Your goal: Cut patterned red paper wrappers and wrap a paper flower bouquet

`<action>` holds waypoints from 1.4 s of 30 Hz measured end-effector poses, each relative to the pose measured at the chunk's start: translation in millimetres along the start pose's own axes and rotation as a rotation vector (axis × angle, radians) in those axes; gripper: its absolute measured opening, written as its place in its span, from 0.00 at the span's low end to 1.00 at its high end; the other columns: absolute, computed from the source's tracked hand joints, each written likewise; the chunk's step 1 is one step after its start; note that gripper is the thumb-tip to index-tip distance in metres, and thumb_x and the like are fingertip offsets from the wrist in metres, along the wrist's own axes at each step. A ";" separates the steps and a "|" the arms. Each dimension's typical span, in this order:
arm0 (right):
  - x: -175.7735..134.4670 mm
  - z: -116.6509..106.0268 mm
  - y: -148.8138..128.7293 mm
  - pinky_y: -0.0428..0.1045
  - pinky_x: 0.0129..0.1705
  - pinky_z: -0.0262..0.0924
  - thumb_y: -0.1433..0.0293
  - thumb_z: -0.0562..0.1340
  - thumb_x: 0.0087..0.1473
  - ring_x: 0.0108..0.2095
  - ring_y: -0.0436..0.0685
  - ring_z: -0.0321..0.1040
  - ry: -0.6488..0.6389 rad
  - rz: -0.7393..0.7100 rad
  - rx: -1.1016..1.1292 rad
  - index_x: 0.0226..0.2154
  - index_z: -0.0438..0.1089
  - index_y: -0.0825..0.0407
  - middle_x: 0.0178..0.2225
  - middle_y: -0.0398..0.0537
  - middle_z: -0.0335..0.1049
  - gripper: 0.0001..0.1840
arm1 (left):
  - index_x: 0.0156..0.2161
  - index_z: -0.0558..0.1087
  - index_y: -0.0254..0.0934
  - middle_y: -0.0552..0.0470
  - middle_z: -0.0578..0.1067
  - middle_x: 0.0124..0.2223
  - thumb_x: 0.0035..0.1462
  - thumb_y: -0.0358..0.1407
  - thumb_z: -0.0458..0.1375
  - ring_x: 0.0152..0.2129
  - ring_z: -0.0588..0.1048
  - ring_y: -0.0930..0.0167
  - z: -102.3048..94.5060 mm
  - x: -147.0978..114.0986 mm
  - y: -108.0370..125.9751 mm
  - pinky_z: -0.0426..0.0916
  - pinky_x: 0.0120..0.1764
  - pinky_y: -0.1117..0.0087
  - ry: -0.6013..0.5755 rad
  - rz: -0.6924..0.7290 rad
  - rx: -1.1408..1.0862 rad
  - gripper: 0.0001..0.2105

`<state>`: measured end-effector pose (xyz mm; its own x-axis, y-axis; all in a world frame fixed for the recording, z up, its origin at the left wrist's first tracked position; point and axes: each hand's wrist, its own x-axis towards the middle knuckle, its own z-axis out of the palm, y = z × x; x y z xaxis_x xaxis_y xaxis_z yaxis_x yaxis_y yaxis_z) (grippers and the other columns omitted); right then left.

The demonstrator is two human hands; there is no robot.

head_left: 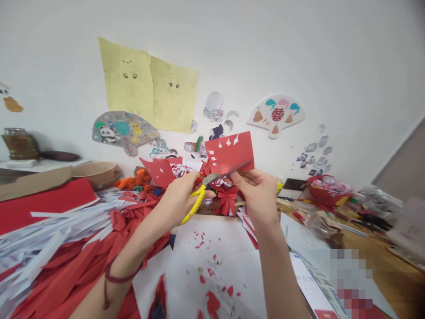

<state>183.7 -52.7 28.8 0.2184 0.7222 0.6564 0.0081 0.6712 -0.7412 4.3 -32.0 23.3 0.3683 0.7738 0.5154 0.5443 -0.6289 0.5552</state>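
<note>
Fingers of my left hand (181,197) are wrapped round the yellow handles of a pair of scissors (196,201). The blades point up and right and meet the lower edge of a red sheet of paper (230,153). That sheet has small white star-shaped cut-outs along its top and left sides. My right hand (259,190) pinches it at the lower right corner, thumb in front. Below both hands, red paper scraps (212,303) lie scattered on a white sheet (189,261). Behind the hands is another red paper piece (161,172) with small cut-outs.
Red paper strips (93,257) and white strips (49,226) heap at the left. A phone (308,283) lies at the right. Farther back stand a cardboard bowl (96,173) and a red bundle (327,190). Drawings and a painted fan (275,115) hang on the wall.
</note>
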 end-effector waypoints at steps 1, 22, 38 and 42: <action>0.0 0.5 0.8 0.54 0.41 0.73 0.63 0.71 0.46 0.32 0.57 0.78 0.012 -0.002 -0.003 0.33 0.78 0.52 0.33 0.49 0.81 0.12 | 0.28 0.55 0.40 0.57 0.67 0.25 0.57 0.47 0.54 0.22 0.64 0.72 0.1 -0.5 1.7 0.54 0.25 0.73 0.003 -0.006 -0.005 0.16; -0.4 9.6 4.6 0.54 0.44 0.72 0.64 0.69 0.49 0.36 0.57 0.78 0.047 -0.028 0.047 0.35 0.77 0.52 0.35 0.48 0.80 0.11 | 0.27 0.55 0.41 0.55 0.66 0.25 0.55 0.55 0.51 0.24 0.64 0.70 3.0 2.7 -0.3 0.56 0.27 0.71 0.012 -0.042 -0.040 0.20; 0.4 3.7 -1.2 0.53 0.46 0.71 0.65 0.67 0.52 0.39 0.56 0.77 0.104 -0.154 -0.067 0.37 0.76 0.51 0.37 0.48 0.80 0.09 | 0.36 0.62 0.38 0.50 0.68 0.37 0.55 0.49 0.56 0.31 0.68 0.66 -2.7 3.9 -11.0 0.62 0.32 0.67 0.056 0.014 -0.027 0.16; 2.5 3.0 0.3 0.52 0.48 0.70 0.66 0.66 0.53 0.41 0.55 0.76 0.122 -0.196 -0.002 0.40 0.76 0.51 0.40 0.48 0.79 0.11 | 0.35 0.61 0.39 0.52 0.66 0.32 0.54 0.49 0.56 0.28 0.66 0.68 -4.1 4.5 -15.8 0.60 0.29 0.68 0.009 -0.018 -0.053 0.16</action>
<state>181.3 -50.2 30.7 0.3290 0.5526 0.7658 0.0636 0.7961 -0.6018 -5.8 -19.0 19.5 0.3522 0.7845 0.5104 0.5097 -0.6182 0.5984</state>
